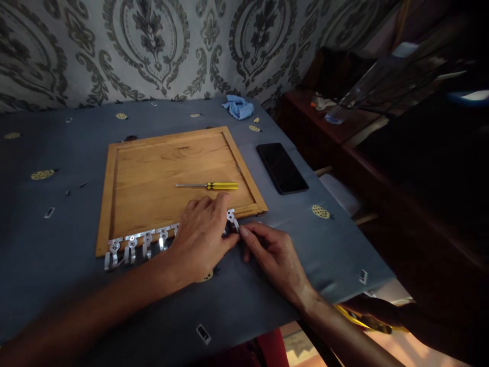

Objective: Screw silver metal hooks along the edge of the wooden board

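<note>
A silver metal hook rail [140, 237] with several hooks lies along the near edge of a framed wooden panel [153, 173]. My left hand [202, 234] is laid over the rail's right part, fingers bent onto the panel and thumb near the end hook. It hides the hooks beneath it. At the rail's right end, my right hand [273, 255] has thumb and index finger pinched on the end hook; whether a smaller piece is between them is hidden. On the panel, just beyond my left fingers, rests a screwdriver [223, 186] with a yellow and black handle.
Right of the panel lies a black phone [282, 168]. A crumpled blue cloth [239, 107] is at the back of the grey-blue tablecloth [61, 306]. Small dark bits [68, 192] lie at left. A dark red cabinet [336, 122] with a clear bottle stands beyond the table's right edge.
</note>
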Demonstrator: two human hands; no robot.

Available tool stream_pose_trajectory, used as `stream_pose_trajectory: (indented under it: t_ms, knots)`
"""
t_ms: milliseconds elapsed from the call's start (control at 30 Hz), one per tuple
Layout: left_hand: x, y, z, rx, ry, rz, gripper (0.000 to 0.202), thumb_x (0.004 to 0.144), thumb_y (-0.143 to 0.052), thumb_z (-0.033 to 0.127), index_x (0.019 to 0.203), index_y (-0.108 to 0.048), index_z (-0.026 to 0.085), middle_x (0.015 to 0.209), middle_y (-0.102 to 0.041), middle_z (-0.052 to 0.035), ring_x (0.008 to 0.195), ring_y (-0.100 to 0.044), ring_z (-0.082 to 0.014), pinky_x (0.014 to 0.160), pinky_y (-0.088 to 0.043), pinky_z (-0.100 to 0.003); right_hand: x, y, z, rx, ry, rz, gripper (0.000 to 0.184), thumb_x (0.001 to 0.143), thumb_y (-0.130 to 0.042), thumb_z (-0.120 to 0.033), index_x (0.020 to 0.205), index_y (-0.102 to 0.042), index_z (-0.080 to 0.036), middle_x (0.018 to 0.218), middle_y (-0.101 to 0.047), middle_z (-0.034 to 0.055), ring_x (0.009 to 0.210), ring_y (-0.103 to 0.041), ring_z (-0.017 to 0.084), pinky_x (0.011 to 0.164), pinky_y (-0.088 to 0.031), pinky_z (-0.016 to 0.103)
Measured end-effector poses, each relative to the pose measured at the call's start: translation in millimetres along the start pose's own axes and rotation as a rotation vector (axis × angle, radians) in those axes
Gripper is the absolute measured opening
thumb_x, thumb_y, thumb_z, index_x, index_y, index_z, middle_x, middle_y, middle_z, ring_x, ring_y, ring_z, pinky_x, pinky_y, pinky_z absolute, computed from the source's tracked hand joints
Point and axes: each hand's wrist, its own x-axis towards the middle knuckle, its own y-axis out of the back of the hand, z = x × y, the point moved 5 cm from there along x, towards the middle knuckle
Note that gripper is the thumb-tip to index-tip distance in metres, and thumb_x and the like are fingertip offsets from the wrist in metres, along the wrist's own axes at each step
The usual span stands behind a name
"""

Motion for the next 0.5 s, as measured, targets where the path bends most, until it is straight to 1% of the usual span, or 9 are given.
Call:
stream_pose_trajectory:
  t_ms: [67,100,200,267,333,400,500]
  knots:
    - [-0.1,0.1,0.5,-0.002,-0.010,0.012,0.052,0.080,-0.070,0.026,0.123,-0.042,0.015,0.106,-0.067,-0.0103,0.105,-0.060,-0.0329,0.089,-0.045,-0.049,-1.0,5.7,-4.3,-0.102,0.080,0.042,0.029,0.096,-0.048,-0.038,0.089,-0.068,-0.019,0.057,-0.061,-0.0016,0.051,-0.058,0.012,0.052,-0.047,0.024]
    - [-0.2,0.0,0.6,-0.003,-0.014,0.017,0.053,0.080,-0.070,0.026,0.123,-0.041,0.015,0.107,-0.067,-0.0107,0.105,-0.060,-0.0330,0.089,-0.045,-0.049,-1.1,8.8,-6.7,-0.159,0.133,0.062,0.026,0.096,-0.049,-0.035,0.093,-0.068,-0.019,0.063,-0.065,0.0001,0.055,-0.061,0.013,0.056,-0.050,0.025]
    - [-0.5,-0.6,0.2,-0.003,-0.008,0.029,0.053,0.079,-0.071,0.026,0.122,-0.041,0.016,0.108,-0.067,-0.0103,0.105,-0.060,-0.0327,0.089,-0.046,-0.049,0.4,15.2,-11.2,-0.320,0.310,0.073,0.021,0.094,-0.051,-0.027,0.098,-0.070,-0.020,0.090,-0.073,0.0070,0.079,-0.071,0.019,0.072,-0.057,0.029]
    - [-0.8,-0.6,-0.4,-0.004,0.004,0.037,0.053,0.079,-0.071,0.026,0.122,-0.041,0.018,0.108,-0.067,-0.0091,0.105,-0.060,-0.0319,0.089,-0.046,-0.048,2.0,16.4,-10.6,-0.402,0.411,0.048,0.024,0.094,-0.051,-0.022,0.107,-0.070,-0.021,0.106,-0.073,0.0093,0.094,-0.072,0.021,0.079,-0.060,0.030]
    - [-0.9,-0.2,-0.7,-0.008,0.009,0.047,0.053,0.078,-0.071,0.026,0.121,-0.041,0.019,0.108,-0.066,-0.0083,0.106,-0.060,-0.0313,0.090,-0.045,-0.048,2.8,15.7,-8.8,-0.473,0.510,0.014,0.031,0.095,-0.048,-0.017,0.120,-0.066,-0.021,0.119,-0.071,0.0091,0.103,-0.071,0.021,0.084,-0.060,0.030]
    - [-0.8,-0.1,-0.7,-0.016,0.006,0.048,0.052,0.078,-0.071,0.026,0.120,-0.041,0.020,0.109,-0.066,-0.0084,0.108,-0.059,-0.0313,0.091,-0.045,-0.048,3.4,14.2,-5.2,-0.494,0.561,-0.036,0.037,0.095,-0.047,-0.014,0.129,-0.061,-0.022,0.128,-0.067,0.0080,0.109,-0.069,0.020,0.088,-0.060,0.031]
    - [-0.5,-0.6,-0.8,-0.026,0.002,0.043,0.052,0.078,-0.071,0.025,0.120,-0.041,0.019,0.111,-0.066,-0.0090,0.109,-0.058,-0.0317,0.092,-0.044,-0.049,3.9,12.7,0.0,-0.497,0.588,-0.086,0.040,0.095,-0.047,-0.012,0.132,-0.059,-0.023,0.133,-0.064,0.0076,0.112,-0.068,0.019,0.090,-0.060,0.031]
